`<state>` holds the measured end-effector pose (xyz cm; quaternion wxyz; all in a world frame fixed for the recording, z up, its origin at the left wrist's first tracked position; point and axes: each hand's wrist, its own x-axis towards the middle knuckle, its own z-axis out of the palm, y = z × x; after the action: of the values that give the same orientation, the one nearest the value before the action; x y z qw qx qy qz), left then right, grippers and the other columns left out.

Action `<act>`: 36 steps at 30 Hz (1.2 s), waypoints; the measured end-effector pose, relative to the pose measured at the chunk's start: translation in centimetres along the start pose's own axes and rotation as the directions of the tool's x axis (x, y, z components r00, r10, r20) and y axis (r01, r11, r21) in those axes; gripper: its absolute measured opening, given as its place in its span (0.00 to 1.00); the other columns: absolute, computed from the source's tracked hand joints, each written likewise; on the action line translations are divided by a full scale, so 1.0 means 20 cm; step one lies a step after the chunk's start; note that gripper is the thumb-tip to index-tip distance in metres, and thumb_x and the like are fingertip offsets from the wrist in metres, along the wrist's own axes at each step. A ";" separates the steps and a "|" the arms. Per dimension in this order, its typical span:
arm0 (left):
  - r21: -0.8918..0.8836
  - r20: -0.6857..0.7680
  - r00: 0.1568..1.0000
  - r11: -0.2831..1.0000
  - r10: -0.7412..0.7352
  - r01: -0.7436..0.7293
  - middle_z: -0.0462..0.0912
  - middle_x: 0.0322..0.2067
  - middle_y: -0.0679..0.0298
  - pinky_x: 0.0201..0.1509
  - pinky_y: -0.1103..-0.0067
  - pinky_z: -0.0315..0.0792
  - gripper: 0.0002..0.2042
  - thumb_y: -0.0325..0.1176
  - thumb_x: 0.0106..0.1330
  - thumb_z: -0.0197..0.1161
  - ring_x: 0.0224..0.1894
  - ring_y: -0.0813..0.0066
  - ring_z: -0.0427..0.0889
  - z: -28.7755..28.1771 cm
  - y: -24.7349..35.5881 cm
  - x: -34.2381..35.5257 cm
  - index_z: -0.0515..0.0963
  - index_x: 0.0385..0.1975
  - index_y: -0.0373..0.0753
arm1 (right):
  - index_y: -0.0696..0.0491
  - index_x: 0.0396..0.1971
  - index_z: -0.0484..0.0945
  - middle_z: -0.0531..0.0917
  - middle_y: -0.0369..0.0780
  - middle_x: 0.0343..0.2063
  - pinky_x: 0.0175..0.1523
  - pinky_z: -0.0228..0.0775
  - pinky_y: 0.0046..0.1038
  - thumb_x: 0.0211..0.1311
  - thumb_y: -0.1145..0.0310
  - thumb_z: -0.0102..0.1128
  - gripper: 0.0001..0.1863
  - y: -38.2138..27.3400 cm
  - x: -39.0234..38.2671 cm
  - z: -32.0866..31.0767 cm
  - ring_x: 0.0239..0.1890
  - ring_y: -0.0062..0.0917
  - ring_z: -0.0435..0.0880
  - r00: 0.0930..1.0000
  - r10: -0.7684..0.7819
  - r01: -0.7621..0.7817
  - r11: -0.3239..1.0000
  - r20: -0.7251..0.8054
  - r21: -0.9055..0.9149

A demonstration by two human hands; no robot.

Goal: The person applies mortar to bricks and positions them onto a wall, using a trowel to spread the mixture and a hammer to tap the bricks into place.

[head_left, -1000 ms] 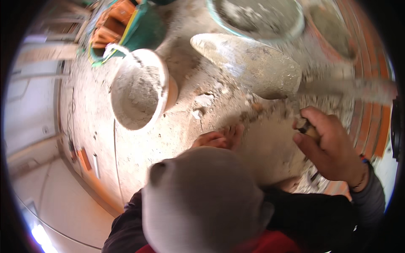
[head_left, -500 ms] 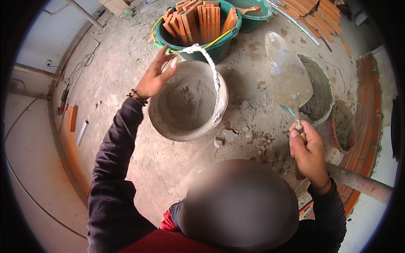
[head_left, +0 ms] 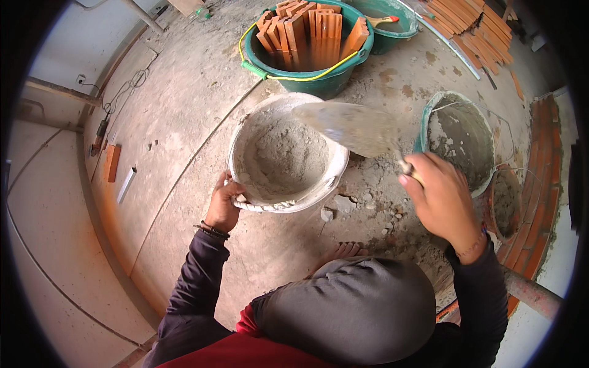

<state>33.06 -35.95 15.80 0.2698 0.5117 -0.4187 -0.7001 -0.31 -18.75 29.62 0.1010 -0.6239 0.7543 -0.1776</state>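
Observation:
A pale bucket (head_left: pixel 340 168) of grey mortar stands in front of me, its white-wrapped handle lowered against the near rim. My left hand (head_left: pixel 224 203) is closed on that rim and handle at the near left side. In my right hand (head_left: pixel 443 193) is a trowel (head_left: pixel 362 130), gripped by its handle, with the broad, mortar-smeared blade reaching over the bucket's right rim. The blade is slightly blurred. To the right, beyond my right hand, a green bucket (head_left: pixel 422 132) holds wet grey mortar.
A green tub (head_left: pixel 331 83) full of upright orange bricks (head_left: pixel 325 40) stands behind the bucket. Another green tub (head_left: pixel 402 27) has a brush on it. A reddish bucket (head_left: pixel 506 199) sits near the brick row (head_left: pixel 540 165). Stones (head_left: pixel 327 214) and crumbs litter the floor.
My left hand has come down from the raised handle to the near left rim, and the handle is lowered. The trowel has swung left, from beside the green bucket to over the pale bucket.

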 end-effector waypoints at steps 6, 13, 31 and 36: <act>-0.030 0.145 0.977 0.987 0.158 -0.155 0.76 0.43 0.64 0.39 0.82 0.71 0.29 0.18 0.49 0.50 0.40 0.75 0.75 0.20 0.02 -0.05 0.65 0.57 0.37 | 0.54 0.26 0.82 0.85 0.44 0.26 0.37 0.77 0.37 0.58 0.70 0.55 0.08 -0.05 0.25 0.13 0.32 0.37 0.86 0.982 -0.114 0.166 0.905 0.153 -0.390; 0.281 0.330 0.906 0.888 0.266 -0.363 0.75 0.47 0.61 0.57 0.77 0.66 0.29 0.22 0.45 0.52 0.50 0.73 0.72 0.46 0.16 -0.09 0.65 0.54 0.32 | 0.54 0.24 0.84 0.85 0.48 0.26 0.39 0.78 0.38 0.54 0.72 0.56 0.08 -0.03 0.29 0.35 0.33 0.40 0.87 0.943 0.062 0.027 0.965 0.328 -0.261; 0.178 0.288 0.941 0.956 0.177 -0.235 0.76 0.47 0.59 0.49 0.79 0.71 0.29 0.20 0.48 0.49 0.45 0.71 0.76 0.39 0.16 0.04 0.65 0.57 0.32 | 0.59 0.34 0.80 0.83 0.51 0.35 0.46 0.74 0.45 0.63 0.55 0.56 0.19 0.20 0.00 0.39 0.40 0.48 0.83 0.810 0.292 -0.346 0.938 0.509 0.012; 0.196 0.165 0.974 0.963 0.152 -0.183 0.74 0.52 0.55 0.49 0.76 0.72 0.39 0.21 0.51 0.49 0.45 0.70 0.76 0.34 0.13 0.05 0.50 0.70 0.31 | 0.59 0.33 0.80 0.83 0.51 0.36 0.46 0.74 0.44 0.63 0.55 0.56 0.19 0.18 0.02 0.40 0.41 0.47 0.83 0.815 0.281 -0.332 0.943 0.507 0.010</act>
<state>26.14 -35.98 18.29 0.2406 0.4463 -0.5511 -0.6627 -0.58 -19.80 20.85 0.3499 -0.5130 0.7833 -0.0284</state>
